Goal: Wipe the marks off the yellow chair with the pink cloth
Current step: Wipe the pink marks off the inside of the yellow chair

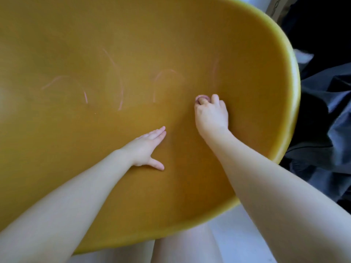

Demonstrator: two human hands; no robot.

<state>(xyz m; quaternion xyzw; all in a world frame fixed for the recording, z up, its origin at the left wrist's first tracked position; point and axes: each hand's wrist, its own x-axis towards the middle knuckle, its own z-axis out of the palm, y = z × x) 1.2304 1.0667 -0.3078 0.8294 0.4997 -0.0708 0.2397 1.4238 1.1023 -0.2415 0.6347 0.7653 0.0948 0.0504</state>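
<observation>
The yellow chair (pixel 95 152) fills most of the head view, its curved seat shell seen from above. Several faint pink marks (pixel 120 86) arc across its far half. My right hand (pixel 211 112) is curled round a small wad of pink cloth (pixel 201 97), of which only a sliver shows past the fingers, and presses it on the seat just below a faint vertical mark. My left hand (pixel 147 147) lies flat on the seat, fingers straight, thumb spread, to the left of my right hand.
Dark blue-black fabric (pixel 326 114) is heaped beside the chair's right rim. A pale floor (pixel 239 242) and my bare legs (pixel 182 249) show below the chair's near edge. A light object stands at the top right corner.
</observation>
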